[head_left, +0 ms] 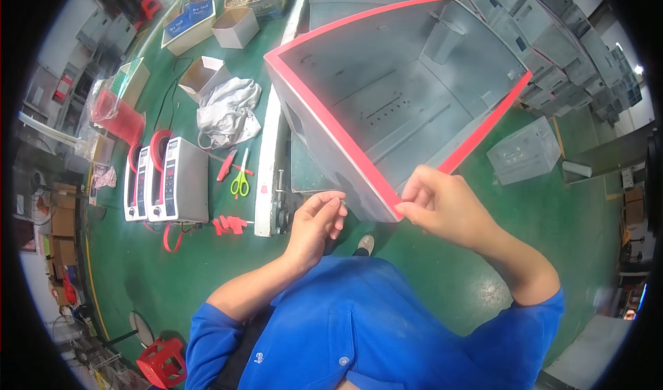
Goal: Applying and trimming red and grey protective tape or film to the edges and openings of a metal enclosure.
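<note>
A large grey metal housing (pixel 421 79), open toward me, stands in front of me with red tape (pixel 331 117) along its rim. At the rim's nearest corner, my right hand (pixel 442 203) is closed, thumb and fingers pinching the red tape there. My left hand (pixel 319 225) hovers just left of that corner, apart from the housing, its thumb and fingertips pressed together. Whatever it holds, if anything, is too small to make out. The housing's inner wall shows small holes and a long slot.
Left on the green table are two tape dispensers (pixel 181 183), green-handled scissors (pixel 239 183), a red-handled knife (pixel 226 165), red tape pieces (pixel 231 225), and a grey cloth (pixel 231 110). Stacked grey housings (pixel 552 37) fill the far right; another housing (pixel 525 151) sits on the floor.
</note>
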### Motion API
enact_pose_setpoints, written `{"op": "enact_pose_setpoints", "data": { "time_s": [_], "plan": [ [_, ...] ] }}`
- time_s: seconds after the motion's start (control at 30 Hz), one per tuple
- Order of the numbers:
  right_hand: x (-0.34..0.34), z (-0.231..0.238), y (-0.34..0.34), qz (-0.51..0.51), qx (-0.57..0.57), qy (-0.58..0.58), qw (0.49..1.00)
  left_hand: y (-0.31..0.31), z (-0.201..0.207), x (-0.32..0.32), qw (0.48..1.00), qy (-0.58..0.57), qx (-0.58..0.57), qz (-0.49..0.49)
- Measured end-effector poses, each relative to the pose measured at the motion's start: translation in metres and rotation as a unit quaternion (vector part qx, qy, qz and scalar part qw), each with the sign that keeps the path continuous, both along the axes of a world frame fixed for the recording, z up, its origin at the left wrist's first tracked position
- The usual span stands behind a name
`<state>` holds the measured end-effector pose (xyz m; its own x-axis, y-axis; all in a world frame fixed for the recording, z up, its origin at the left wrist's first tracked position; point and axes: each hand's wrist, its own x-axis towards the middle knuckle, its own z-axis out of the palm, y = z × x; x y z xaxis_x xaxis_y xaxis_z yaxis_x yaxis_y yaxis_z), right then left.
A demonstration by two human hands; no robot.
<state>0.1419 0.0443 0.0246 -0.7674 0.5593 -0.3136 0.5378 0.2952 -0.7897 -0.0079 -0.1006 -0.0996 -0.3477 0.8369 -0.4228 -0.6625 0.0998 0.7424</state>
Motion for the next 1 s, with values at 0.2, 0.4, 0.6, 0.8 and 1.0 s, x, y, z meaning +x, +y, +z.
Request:
{"op": "enact_pose_setpoints", "data": {
  "time_s": [0.2, 0.4, 0.6, 0.8, 1.0],
  "plan": [
    [0.025, -0.018, -0.013, -0.007, 0.192, 0.124, 0.974, 0.001, -0.004, -0.002, 1.000, 0.026, -0.011, 0.013],
    [0.029, -0.052, -0.021, 0.084, 0.535, 0.266, 0.798, 0.002, -0.007, -0.001, 0.993, 0.116, -0.001, 0.037],
    [0.030, -0.077, -0.020, 0.096, 0.568, 0.302, 0.759, 0.005, 0.002, 0.010, 0.975, 0.211, 0.012, 0.069],
    [0.023, -0.086, -0.020, 0.090, 0.572, 0.306, 0.756, 0.006, 0.017, 0.025, 0.929, 0.336, 0.067, 0.137],
    [0.030, -0.097, -0.016, 0.067, 0.539, 0.365, 0.756, 0.009, 0.035, 0.038, 0.664, 0.717, 0.147, 0.150]
  ]
}}
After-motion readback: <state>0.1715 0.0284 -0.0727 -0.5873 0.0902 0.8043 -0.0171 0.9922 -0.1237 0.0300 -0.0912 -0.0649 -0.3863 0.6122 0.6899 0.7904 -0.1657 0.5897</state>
